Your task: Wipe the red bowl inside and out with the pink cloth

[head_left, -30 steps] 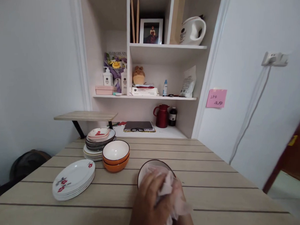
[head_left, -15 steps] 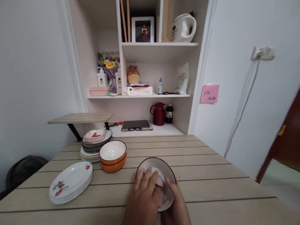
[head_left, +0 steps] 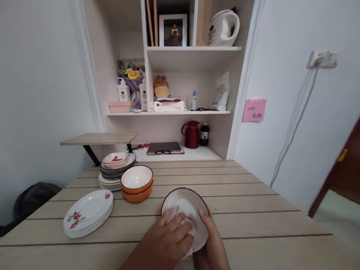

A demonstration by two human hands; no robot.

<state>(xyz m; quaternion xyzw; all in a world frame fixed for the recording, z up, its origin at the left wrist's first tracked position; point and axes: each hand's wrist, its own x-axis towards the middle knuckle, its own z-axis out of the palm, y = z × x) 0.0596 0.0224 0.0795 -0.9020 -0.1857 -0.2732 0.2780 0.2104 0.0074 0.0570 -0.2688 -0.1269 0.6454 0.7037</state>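
Note:
A bowl [head_left: 200,226] with a pale inside and a dark rim is tilted towards me at the front of the table. My right hand [head_left: 214,246] grips its right side, the thumb over the rim and the fingers hidden behind it. Inside the bowl, my left hand [head_left: 170,241] presses a thin whitish cloth [head_left: 179,211] against the lower left of the inner wall. Its fingers are bent over the cloth, which peeks out above and below them.
Left of the bowl stand two stacked orange bowls [head_left: 136,194], a pile of flowered white plates [head_left: 88,210] and a taller stack of dishes [head_left: 116,168]. Behind are a small raised wooden shelf [head_left: 100,138], a dark flat folder [head_left: 164,147] and a red jug [head_left: 192,135].
My left hand has slid with the cloth towards the lower left of the bowl and turned slantwise. My right hand keeps its grip on the bowl. The view has shifted slightly.

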